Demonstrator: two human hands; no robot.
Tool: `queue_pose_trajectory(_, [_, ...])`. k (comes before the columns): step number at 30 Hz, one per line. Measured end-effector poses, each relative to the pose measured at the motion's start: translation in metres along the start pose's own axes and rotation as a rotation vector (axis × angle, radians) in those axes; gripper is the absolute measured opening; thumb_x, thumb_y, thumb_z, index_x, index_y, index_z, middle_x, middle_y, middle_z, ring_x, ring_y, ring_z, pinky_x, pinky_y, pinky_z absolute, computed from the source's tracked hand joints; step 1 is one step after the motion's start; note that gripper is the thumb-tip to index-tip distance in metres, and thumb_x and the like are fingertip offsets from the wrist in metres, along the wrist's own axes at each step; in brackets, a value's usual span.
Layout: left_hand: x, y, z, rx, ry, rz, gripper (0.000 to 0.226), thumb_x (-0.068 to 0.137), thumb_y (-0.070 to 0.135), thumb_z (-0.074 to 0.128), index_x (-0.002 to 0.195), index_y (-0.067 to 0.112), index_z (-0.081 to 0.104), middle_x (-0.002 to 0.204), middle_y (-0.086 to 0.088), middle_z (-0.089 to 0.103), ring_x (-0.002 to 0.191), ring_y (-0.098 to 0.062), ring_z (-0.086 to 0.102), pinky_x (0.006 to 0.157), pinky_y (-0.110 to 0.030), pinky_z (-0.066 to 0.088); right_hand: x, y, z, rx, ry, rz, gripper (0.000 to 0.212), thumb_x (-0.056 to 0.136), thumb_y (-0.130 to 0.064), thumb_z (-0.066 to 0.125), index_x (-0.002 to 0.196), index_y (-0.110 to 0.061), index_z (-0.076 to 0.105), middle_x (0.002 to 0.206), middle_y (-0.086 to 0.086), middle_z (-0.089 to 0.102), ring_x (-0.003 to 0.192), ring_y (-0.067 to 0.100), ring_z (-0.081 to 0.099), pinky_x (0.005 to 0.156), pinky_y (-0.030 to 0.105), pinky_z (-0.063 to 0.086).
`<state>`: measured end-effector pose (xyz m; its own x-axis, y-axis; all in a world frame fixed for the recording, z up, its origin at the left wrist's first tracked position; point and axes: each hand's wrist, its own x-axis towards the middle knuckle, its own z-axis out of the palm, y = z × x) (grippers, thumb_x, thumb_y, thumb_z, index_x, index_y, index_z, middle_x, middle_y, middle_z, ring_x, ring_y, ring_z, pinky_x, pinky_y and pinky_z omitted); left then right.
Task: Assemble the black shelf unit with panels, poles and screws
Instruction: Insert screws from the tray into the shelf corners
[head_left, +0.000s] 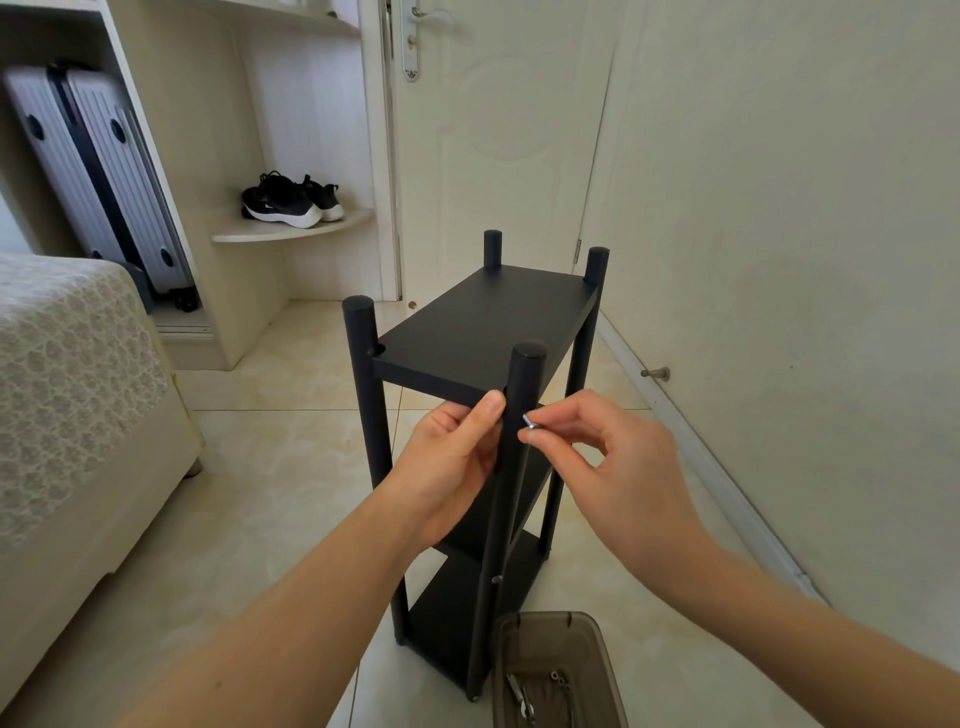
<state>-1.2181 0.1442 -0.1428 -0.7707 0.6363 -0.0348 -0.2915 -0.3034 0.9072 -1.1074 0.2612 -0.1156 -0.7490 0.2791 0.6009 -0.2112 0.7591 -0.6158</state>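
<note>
Thumb and forefinger of the right hand (613, 462) are being closed narrowly round a small silver metal screw (531, 422), the remaining fingers being left loosely curled; the screw is being held just beside the near right round black pole (524, 374), a little below its capped top, and whether its tip is touching the pole cannot be told; immediately left of this pinch, the near corner of the flat black top panel (483, 327) is being gripped by the left hand (457, 457), the thumb being laid against the panel's front edge right beside the same pole, the fingers being hidden beneath; the tall black four-pole shelf unit (363, 395) is being stood upright on glossy beige floor tiles (291, 467), lower panels being glimpsed under the hands; well below the pinch, on that same pole, a second silver screw head (497, 579) is being shown; lower still, a brown translucent plastic tray (597, 639) is being rested on the tiles just beside the unit's foot, small loose screws (558, 678) and a metal tool (519, 696) being carried inside; far left of the grip, a cream lace-covered bed (67, 374), a pale ribbed suitcase (104, 171) and black white-soled trainers (291, 202) are being seen; beyond the grip, a white panelled door (493, 130) is being seen.
</note>
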Motion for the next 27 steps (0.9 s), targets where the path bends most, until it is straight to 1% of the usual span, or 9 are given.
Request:
queue_pose_trajectory(3, [-0.001,0.0,0.0,0.019,-0.003,0.006,0.044,0.08,0.039,0.064,0.106,0.004,0.068,0.12,-0.03,0.064,0.116,-0.037,0.063,0.094,-0.032,0.055,0.0,0.002,0.0,-0.01,0.006,-0.017,0.013,0.087,-0.018,0.071,0.099,-0.016,0.072,0.088,-0.015,0.069,0.092,-0.004,0.064,0.08,0.004,0.047])
queue_pose_trajectory(5, [-0.001,0.0,0.0,0.03,0.008,0.011,0.04,0.079,0.04,0.065,0.101,0.008,0.067,0.119,-0.032,0.062,0.116,-0.039,0.062,0.093,-0.032,0.055,0.0,0.001,0.0,-0.084,0.016,-0.078,0.013,0.087,-0.015,0.071,0.099,-0.013,0.072,0.088,-0.009,0.07,0.085,0.001,0.066,0.078,0.003,0.046])
queue_pose_trajectory(8, [0.0,-0.004,-0.001,0.027,0.022,0.016,0.043,0.077,0.042,0.066,0.102,0.007,0.065,0.119,-0.034,0.06,0.115,-0.042,0.061,0.09,-0.031,0.057,0.0,0.0,0.001,-0.219,0.023,-0.161,0.014,0.086,-0.009,0.073,0.1,-0.008,0.073,0.087,0.002,0.071,0.08,0.006,0.064,0.078,0.005,0.046])
queue_pose_trajectory(10, [0.0,-0.004,0.0,0.014,0.026,0.014,0.042,0.076,0.042,0.067,0.1,0.007,0.066,0.111,-0.031,0.063,0.108,-0.038,0.064,0.087,-0.029,0.058,0.001,-0.002,0.001,-0.156,0.034,-0.101,0.013,0.087,-0.012,0.072,0.1,-0.01,0.073,0.088,0.0,0.071,0.08,0.001,0.063,0.078,0.003,0.045])
queue_pose_trajectory(13, [-0.001,-0.003,0.0,-0.006,0.001,0.009,0.033,0.073,0.044,0.069,0.088,0.014,0.074,0.101,-0.02,0.067,0.1,-0.028,0.066,0.082,-0.026,0.058,0.002,-0.005,0.002,-0.085,0.032,-0.037,0.012,0.087,-0.016,0.072,0.098,-0.012,0.073,0.087,-0.005,0.071,0.079,-0.006,0.062,0.077,0.001,0.044])
queue_pose_trajectory(16, [-0.003,-0.001,0.001,-0.028,-0.018,-0.006,0.023,0.075,0.042,0.069,0.079,0.021,0.078,0.109,-0.028,0.068,0.101,-0.027,0.068,0.078,-0.023,0.058,0.005,-0.005,0.001,-0.023,0.024,0.053,0.011,0.084,-0.021,0.075,0.093,-0.015,0.071,0.083,-0.01,0.07,0.085,-0.003,0.063,0.073,0.003,0.045])
queue_pose_trajectory(19, [-0.004,0.0,0.002,-0.043,-0.018,-0.016,0.02,0.074,0.041,0.07,0.076,0.024,0.079,0.115,-0.029,0.066,0.101,-0.026,0.069,0.075,-0.022,0.057,0.009,-0.003,-0.001,0.054,0.025,0.179,0.011,0.081,-0.026,0.077,0.085,-0.023,0.067,0.077,-0.014,0.067,0.082,-0.005,0.062,0.069,0.004,0.045])
queue_pose_trajectory(23, [-0.003,-0.001,0.004,-0.039,-0.016,-0.012,0.027,0.074,0.042,0.07,0.084,0.018,0.076,0.115,-0.031,0.064,0.104,-0.028,0.067,0.079,-0.023,0.058,0.011,-0.002,-0.001,0.065,-0.01,0.183,0.006,0.083,-0.024,0.076,0.083,-0.025,0.07,0.075,-0.016,0.068,0.081,-0.006,0.063,0.069,0.003,0.044])
queue_pose_trajectory(27, [-0.003,0.0,0.003,-0.063,-0.049,-0.001,0.035,0.078,0.039,0.068,0.098,0.011,0.069,0.107,-0.018,0.073,0.103,-0.025,0.072,0.077,-0.021,0.057,0.014,0.001,-0.005,0.066,-0.071,0.193,0.004,0.085,-0.026,0.074,0.087,-0.022,0.073,0.075,-0.015,0.071,0.081,-0.006,0.065,0.071,0.001,0.043])
